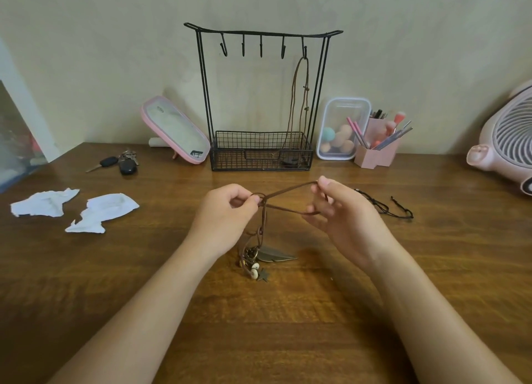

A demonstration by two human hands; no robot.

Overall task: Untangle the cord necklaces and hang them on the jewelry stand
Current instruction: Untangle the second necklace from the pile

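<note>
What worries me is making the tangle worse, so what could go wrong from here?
1. The left hand and right hand stretch the brown cord taut; pulling harder may tighten the knot near the left hand.
2. The leaf pendant and beads below could catch in the loops.
3. The black cord lies close beside the right hand and might get swept in.

Desk (259,177) strip in front of stand (205,95) bare; 4 left hooks (243,48) free, rightmost hook (305,52) taken w/ hung necklace (294,95).
</note>
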